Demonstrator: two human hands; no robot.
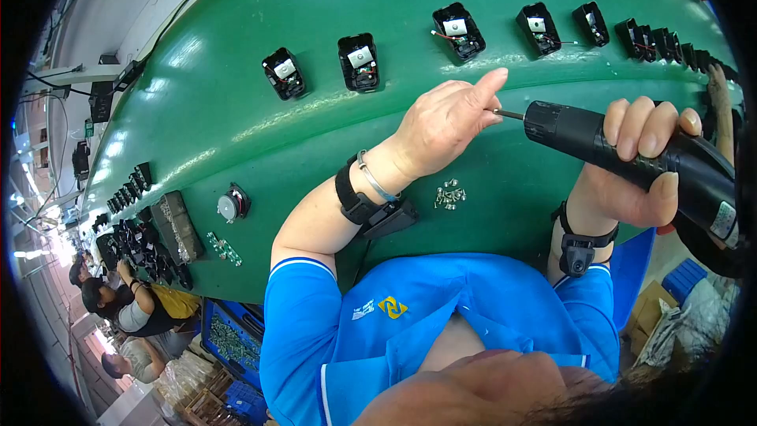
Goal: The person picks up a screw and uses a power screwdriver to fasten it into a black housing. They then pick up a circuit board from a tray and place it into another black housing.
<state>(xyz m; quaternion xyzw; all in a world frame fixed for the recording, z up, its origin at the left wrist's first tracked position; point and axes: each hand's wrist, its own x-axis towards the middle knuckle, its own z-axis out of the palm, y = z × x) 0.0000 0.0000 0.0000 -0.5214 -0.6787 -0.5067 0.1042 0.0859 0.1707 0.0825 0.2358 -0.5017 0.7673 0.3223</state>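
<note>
My right hand [643,154] is wrapped round a black electric screwdriver [572,128], its thin metal bit pointing left. At the bit's tip, the fingers of my left hand [445,126] are pinched together with the thumb stretched up. Whatever lies between those fingertips is too small and hidden to make out. Below my hands, a small heap of silver screws [450,196] lies on the green table [315,142]. Beyond my left hand stand open black housings [459,33] with wires and a pale plate inside, including another housing [359,63] farther left.
More black housings [646,39] run along the table at the far right. Leftward lie a round speaker [233,203], small green boards [224,249], a grey block [177,225] and piled black parts [138,248]. Co-workers [130,292] sit at the left. Another person's arm [719,102] reaches in at right.
</note>
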